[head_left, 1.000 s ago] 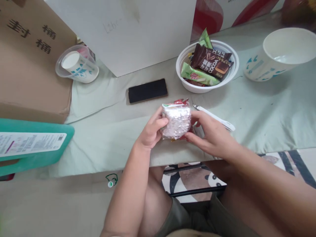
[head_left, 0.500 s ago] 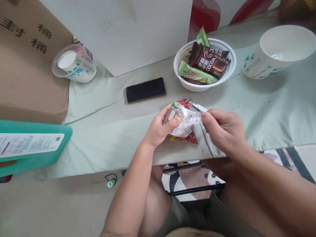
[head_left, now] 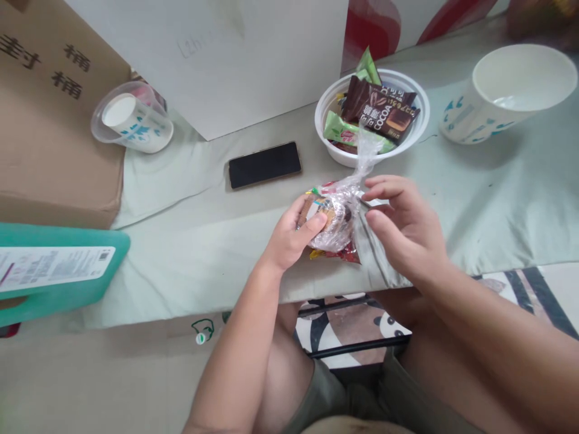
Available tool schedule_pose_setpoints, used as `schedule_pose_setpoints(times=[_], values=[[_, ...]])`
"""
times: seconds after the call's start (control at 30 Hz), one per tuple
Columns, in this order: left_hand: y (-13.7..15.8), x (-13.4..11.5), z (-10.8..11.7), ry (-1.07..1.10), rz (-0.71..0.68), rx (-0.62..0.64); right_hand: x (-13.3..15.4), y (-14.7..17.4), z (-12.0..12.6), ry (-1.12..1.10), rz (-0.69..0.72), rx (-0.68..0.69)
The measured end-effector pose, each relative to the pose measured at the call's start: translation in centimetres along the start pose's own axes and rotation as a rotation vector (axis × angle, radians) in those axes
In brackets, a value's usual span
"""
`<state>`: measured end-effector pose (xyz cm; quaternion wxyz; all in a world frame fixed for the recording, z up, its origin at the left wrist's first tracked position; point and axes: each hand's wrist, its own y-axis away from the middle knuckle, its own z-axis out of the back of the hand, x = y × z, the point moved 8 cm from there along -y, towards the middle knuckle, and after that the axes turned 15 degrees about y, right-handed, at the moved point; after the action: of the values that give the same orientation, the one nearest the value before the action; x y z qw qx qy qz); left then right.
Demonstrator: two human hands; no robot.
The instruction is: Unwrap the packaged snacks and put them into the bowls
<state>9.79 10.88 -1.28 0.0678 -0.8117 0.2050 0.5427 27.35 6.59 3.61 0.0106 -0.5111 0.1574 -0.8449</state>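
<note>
My left hand (head_left: 292, 236) grips a round bundle wrapped in clear plastic film (head_left: 333, 226), the thumb pressed on its front. Brownish contents show through the wrap, but I cannot make out what they are. A loose tail of film (head_left: 367, 150) stands up from the bundle, overlapping the front rim of the snack bowl. Just right of the wrapped bundle, my right hand (head_left: 402, 226) holds nothing, with thumb and fingers apart. Beneath the bundle lies a red and yellow snack packet (head_left: 346, 253), mostly covered.
A white bowl (head_left: 322, 129) holds several wrapped snack bars (head_left: 380, 111). Beside it stands a large paper cup (head_left: 484, 114). A black phone (head_left: 265, 165) lies left of the bowl. Farther left are nested cups (head_left: 140, 123), a cardboard box (head_left: 54, 144) and a green plastic holder (head_left: 108, 265).
My right hand has let go of the twisted film, and its fingers have spread. The film's end has sprung up toward the bowl. My left hand keeps its hold.
</note>
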Motion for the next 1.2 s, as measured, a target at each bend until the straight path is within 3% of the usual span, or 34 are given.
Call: schedule_pose_setpoints(times=[0.1,0.23,0.7,1.03,1.2], values=[[0.0,0.3,0.3,0.052,-0.005,-0.025,0.8,0.4,-1.1,0.116,0.112,0.122],[0.1,0.6,0.3,0.066,0.009,-0.033,0.5,0.6,-2.6,0.131,0.114,0.265],[0.1,0.4,0.2,0.056,-0.016,-0.053,-0.2,0.8,-2.7,0.042,0.035,0.256],[0.0,0.5,0.2,0.018,-0.020,-0.065,-0.2,0.7,-1.9,0.013,-0.012,0.176],[0.0,0.5,0.2,0.018,-0.017,-0.065,0.5,0.5,-1.7,-0.111,0.000,0.145]])
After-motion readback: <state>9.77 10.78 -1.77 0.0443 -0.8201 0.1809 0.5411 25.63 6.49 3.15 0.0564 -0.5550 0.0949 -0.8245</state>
